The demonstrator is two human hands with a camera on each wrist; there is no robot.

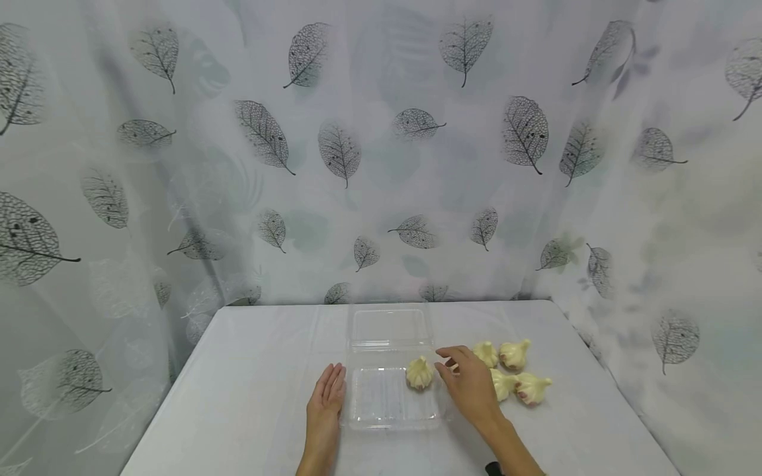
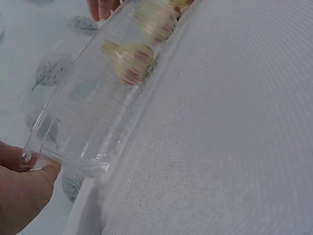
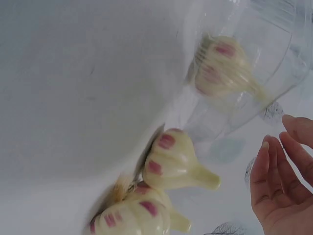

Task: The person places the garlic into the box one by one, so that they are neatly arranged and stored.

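Observation:
A clear plastic clamshell box (image 1: 381,423) lies opened on the table, its lid (image 1: 389,327) folded to the back. One garlic bulb (image 1: 420,373) sits in the right part of its base; through the clear wall the right wrist view shows the bulb's purple patches (image 3: 226,49). My left hand (image 1: 324,403) rests along the box's left side with straight fingers, and its thumb (image 2: 41,183) touches the corner. Just right of the box is my right hand (image 1: 470,387), empty, fingers loosely bent and thumb apart from them. Several more garlic bulbs (image 1: 532,389) lie beyond it, partly hidden.
A white cloth covers the table (image 1: 250,396). Behind and at both sides hangs a pale curtain (image 1: 381,185) with leaf prints. In the right wrist view, loose garlic bulbs (image 3: 168,159) lie close together beside the box. A small black object (image 1: 493,468) shows at my right wrist.

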